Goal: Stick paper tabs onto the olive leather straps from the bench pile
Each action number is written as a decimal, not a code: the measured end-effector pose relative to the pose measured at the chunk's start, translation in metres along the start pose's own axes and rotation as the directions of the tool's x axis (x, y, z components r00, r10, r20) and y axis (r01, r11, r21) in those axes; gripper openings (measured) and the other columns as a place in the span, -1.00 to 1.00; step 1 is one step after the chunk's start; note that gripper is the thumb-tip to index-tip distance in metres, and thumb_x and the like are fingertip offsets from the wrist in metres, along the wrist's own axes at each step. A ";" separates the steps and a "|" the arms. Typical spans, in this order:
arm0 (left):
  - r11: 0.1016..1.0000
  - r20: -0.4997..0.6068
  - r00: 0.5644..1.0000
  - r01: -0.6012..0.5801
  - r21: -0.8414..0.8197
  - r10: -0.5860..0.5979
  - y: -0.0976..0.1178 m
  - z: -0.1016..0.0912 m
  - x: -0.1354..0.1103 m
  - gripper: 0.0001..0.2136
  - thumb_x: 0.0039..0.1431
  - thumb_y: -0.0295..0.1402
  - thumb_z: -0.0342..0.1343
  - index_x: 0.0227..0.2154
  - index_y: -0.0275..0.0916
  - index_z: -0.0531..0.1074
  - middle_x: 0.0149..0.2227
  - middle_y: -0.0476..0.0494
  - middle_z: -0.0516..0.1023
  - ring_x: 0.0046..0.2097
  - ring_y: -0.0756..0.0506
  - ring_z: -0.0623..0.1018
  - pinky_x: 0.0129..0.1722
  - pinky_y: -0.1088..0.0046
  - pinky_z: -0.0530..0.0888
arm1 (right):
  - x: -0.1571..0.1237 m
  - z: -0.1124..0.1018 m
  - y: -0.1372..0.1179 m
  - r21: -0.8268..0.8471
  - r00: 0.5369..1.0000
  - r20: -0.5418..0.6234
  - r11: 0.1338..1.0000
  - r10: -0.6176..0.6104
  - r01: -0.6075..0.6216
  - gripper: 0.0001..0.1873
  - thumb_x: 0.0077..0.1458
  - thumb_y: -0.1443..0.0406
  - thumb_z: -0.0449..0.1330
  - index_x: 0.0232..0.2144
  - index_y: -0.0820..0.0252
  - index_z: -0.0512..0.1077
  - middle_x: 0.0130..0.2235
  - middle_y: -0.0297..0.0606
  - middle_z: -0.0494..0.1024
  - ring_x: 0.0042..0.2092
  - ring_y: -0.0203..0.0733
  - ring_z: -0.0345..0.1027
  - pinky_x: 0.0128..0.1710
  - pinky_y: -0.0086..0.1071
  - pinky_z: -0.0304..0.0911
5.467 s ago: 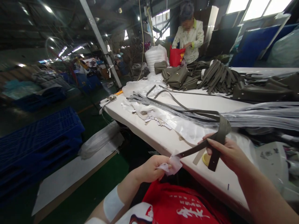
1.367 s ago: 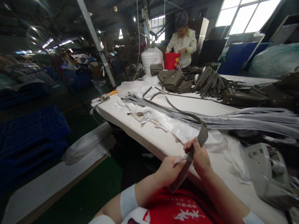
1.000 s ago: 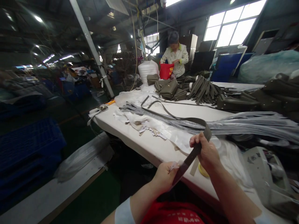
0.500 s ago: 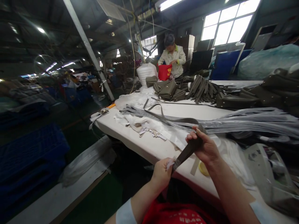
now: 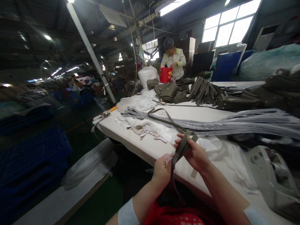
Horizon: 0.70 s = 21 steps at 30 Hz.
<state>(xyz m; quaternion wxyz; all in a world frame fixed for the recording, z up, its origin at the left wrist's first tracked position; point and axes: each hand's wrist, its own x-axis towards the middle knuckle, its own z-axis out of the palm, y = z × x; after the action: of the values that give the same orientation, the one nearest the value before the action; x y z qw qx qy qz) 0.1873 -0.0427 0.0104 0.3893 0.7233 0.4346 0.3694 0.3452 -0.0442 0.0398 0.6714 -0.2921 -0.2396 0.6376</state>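
seen from the head, both hands hold a dark strap above the near edge of the white surface. the left hand is closed on it like a fist, with a scrap of white film at the thumb. the right hand, just beyond and to the right, grips a doubled part between thumb and fingers. since half a second ago, the right hand has come nearer the left, and the strap's far loop has slid closer to both. this suggests the length is being drawn in and worked along. past the hands lie a bundle of greyish strips and dark bags.
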 end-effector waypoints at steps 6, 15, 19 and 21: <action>0.996 0.027 0.998 -0.047 -0.076 0.049 -0.009 0.007 -0.005 -0.56 0.36 -0.09 -0.21 -0.53 -0.23 0.33 -0.57 -0.02 0.40 -0.53 0.01 0.35 -0.47 0.51 0.27 | 0.009 -0.013 -0.015 0.240 0.995 0.068 0.966 0.078 -0.092 -0.79 0.24 0.30 0.08 -0.17 0.09 0.52 -0.28 -0.34 0.61 -0.23 -0.26 0.49 -0.12 -0.26 0.39; 1.000 0.188 0.982 0.018 0.021 -0.022 -0.005 -0.004 -0.004 -0.51 0.35 -0.08 -0.17 -0.48 -0.28 0.51 -0.60 -0.03 0.40 -0.53 0.00 0.33 -0.51 0.52 0.21 | 0.014 -0.007 -0.038 0.212 0.997 0.019 0.974 -0.080 0.074 -0.46 0.11 -0.18 0.09 -0.39 0.15 0.50 -0.62 -0.49 0.11 -0.60 -0.35 -0.03 -0.54 -0.40 0.23; 1.000 0.133 0.991 -0.006 0.024 0.002 0.001 -0.005 0.002 -0.53 0.36 -0.10 -0.17 -0.42 -0.28 0.53 -0.55 -0.06 0.45 -0.49 -0.02 0.37 -0.48 0.50 0.24 | 0.010 0.009 -0.015 -0.023 0.991 -0.032 0.991 -0.132 0.131 -0.61 0.05 -0.06 0.28 -0.48 0.12 0.49 -0.67 -0.51 0.15 -0.62 -0.39 0.00 -0.50 -0.42 0.21; 0.999 0.038 0.999 -0.031 0.019 0.031 0.005 -0.006 0.005 -0.54 0.35 -0.11 -0.16 -0.46 -0.28 0.50 -0.53 -0.07 0.47 -0.47 -0.03 0.39 -0.45 0.49 0.26 | 0.000 0.018 0.009 -0.217 0.997 -0.030 0.974 -0.077 0.069 -0.56 0.03 -0.11 0.26 -0.46 0.14 0.55 -0.55 -0.37 0.43 -0.50 -0.30 0.26 -0.38 -0.37 0.28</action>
<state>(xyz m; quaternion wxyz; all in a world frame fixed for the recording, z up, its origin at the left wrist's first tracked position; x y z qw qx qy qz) 0.1858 -0.0382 0.0177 0.3846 0.7406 0.4194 0.3573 0.3265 -0.0420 0.0468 0.6631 -0.3663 -0.3051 0.5771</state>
